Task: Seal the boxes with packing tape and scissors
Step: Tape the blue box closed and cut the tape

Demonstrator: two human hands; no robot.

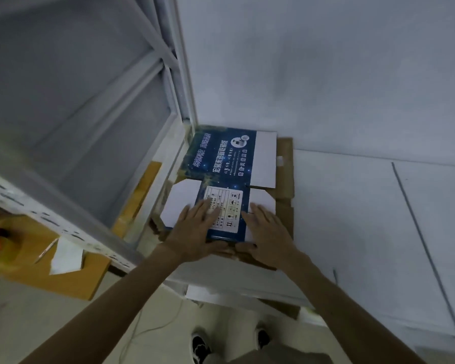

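Note:
A flattened blue carton [222, 164] with white flaps and printed text lies on top of a stack of flat brown cardboard [285, 164] in the corner of a white surface. My left hand [195, 227] lies on its near end, fingers straight over the white label, thumb at the near edge. My right hand [267, 232] lies flat beside it on the white flap, thumb also at the near edge. No tape or scissors are in view.
A white metal shelf frame [153, 106] stands close on the left, with a brown box [139, 195] behind its post. A brown carton [63, 269] with a pen and white paper sits lower left. White wall behind, white surface [365, 219] to the right.

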